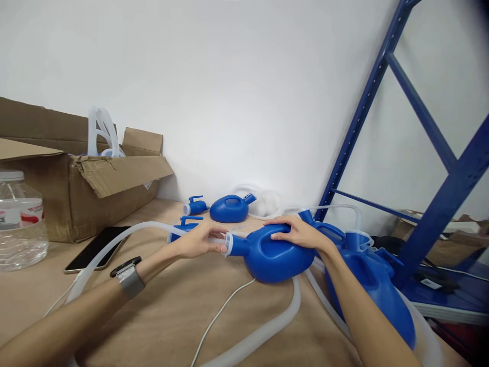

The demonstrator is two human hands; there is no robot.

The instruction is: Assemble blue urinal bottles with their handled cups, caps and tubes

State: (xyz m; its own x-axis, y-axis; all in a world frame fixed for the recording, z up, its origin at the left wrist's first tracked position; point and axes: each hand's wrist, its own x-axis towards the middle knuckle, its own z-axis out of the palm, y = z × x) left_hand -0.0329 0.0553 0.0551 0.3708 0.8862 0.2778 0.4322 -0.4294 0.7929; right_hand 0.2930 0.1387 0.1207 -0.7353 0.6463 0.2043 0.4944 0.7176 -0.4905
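A blue plastic urinal bottle (280,265) lies on its side in front of me, its neck pointing left. My right hand (296,233) grips it by the handle, thumb at the handle opening. At the bottle's mouth, my left hand (200,239) pinches the end of a translucent hose (148,224) against the whitish cap (228,244). Whether the hose is fixed to the cap is hidden by my fingers. The hose arcs left over my forearm. Behind my left hand sits a partly hidden blue funnel-shaped piece (178,232) with a small handle.
More blue bottles (372,290) with hoses crowd the right; another bottle (229,210) and a blue piece (196,206) stand near the wall. An open cardboard box (110,178), a phone (97,250) and a water bottle (21,224) are left. Blue shelving (359,112) rises right.
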